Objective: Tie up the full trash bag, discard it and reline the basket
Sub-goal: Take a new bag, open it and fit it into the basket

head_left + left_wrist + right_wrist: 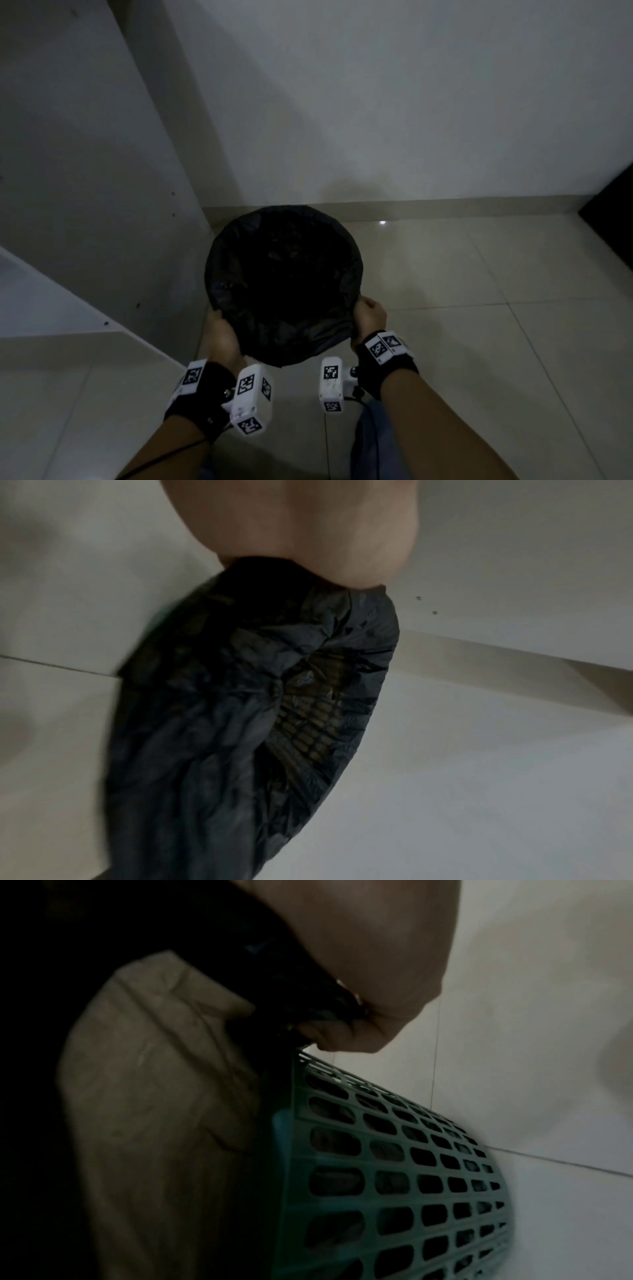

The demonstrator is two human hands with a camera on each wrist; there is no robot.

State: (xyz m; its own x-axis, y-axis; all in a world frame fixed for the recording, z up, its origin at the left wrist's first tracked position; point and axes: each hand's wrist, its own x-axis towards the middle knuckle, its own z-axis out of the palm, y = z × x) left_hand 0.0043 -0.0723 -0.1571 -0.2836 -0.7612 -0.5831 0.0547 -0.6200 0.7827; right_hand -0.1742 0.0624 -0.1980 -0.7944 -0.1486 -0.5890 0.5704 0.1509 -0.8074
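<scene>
**Both my hands on the bag at the basket**

The basket (394, 1164) stands on the tiled floor (479, 291), in a corner. A white wall (376, 102) is right behind it. A tall white cabinet (85, 171) is close on its left. The basket sits just beside both, so there is little room on those sides. Far off on the right there is something dark (613, 219) at the wall; I cannot tell what it is.

The black bag (284, 274) lines the basket. Its edge is folded over the rim, and its mouth is open and round. It is too dark inside to see what is in it.

My left hand (222, 339) is at the near left rim. Its fingers curl round the bag's edge. My right hand (370, 318) is at the near right rim. Its fingers pinch a bunch of the bag tight, just above the basket's green wall with its rows of holes. Through the holes I see dark bag.

My right wrist view also shows tan cloth (154, 1110) pressed next to the basket. I cannot tell what it is.

I wear black bands (390, 366) on both wrists, with white boxes (251, 399) on them. The boxes have black and white square patterns. I can read no words anywhere.
</scene>
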